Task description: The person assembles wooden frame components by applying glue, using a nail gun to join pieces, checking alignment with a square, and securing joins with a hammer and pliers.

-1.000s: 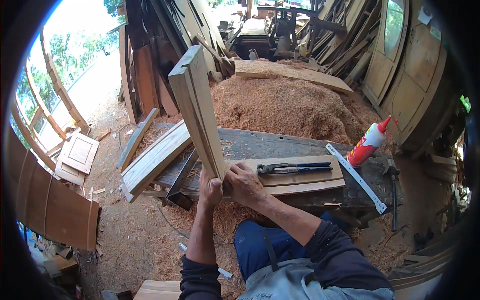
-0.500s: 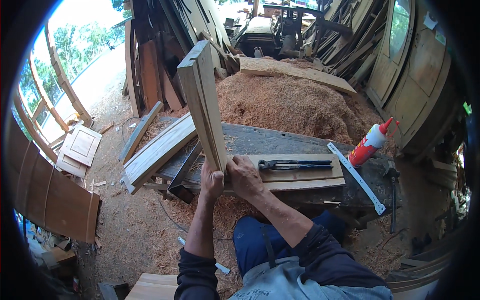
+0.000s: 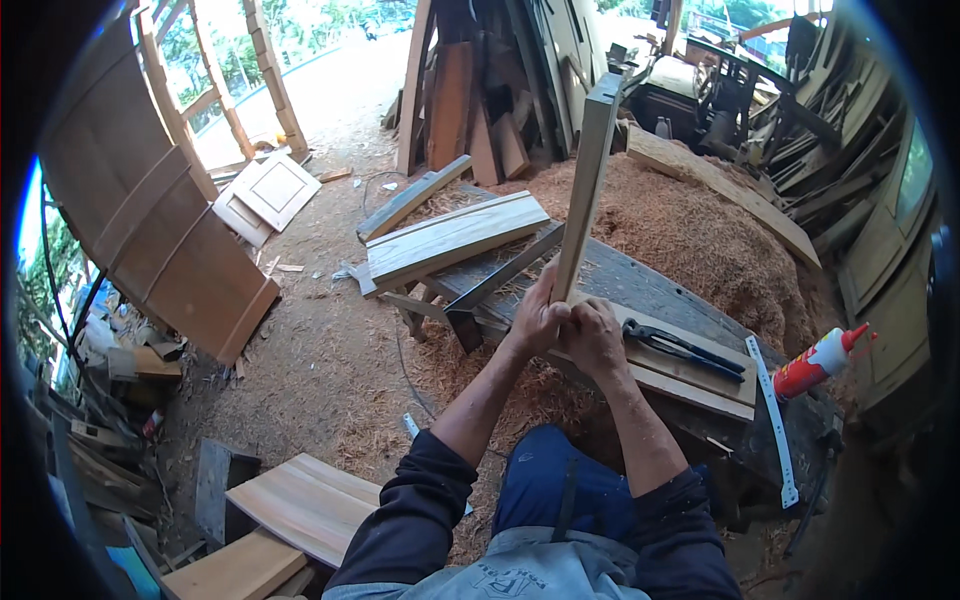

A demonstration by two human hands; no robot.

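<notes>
A pale wooden board (image 3: 588,180) stands on end above the bench, its narrow edge facing me. Around its lower end are the closed fingers of my left hand (image 3: 540,315). My right hand (image 3: 596,340) grips the same end from the right, close against the left. Beside my right hand, dark-handled pincers (image 3: 690,352) lie on a flat wooden board (image 3: 722,395). Farther right stand a white strip with holes (image 3: 772,420), lying flat, and a red-and-white glue bottle (image 3: 812,368), tilted in view. The lower tip of the upright board is hidden by my hands.
The dark workbench (image 3: 650,270) also carries a grooved plank (image 3: 455,240) and a handsaw-like dark blade (image 3: 505,270). Behind rises a heap of shavings (image 3: 700,240). Cut boards (image 3: 310,500) lie at lower left; a large wooden panel (image 3: 160,210) leans farther left.
My view has swung left, so the bench sits farther right in it. The upright board has turned from showing its broad face to showing mainly its edge; both hands keep hold.
</notes>
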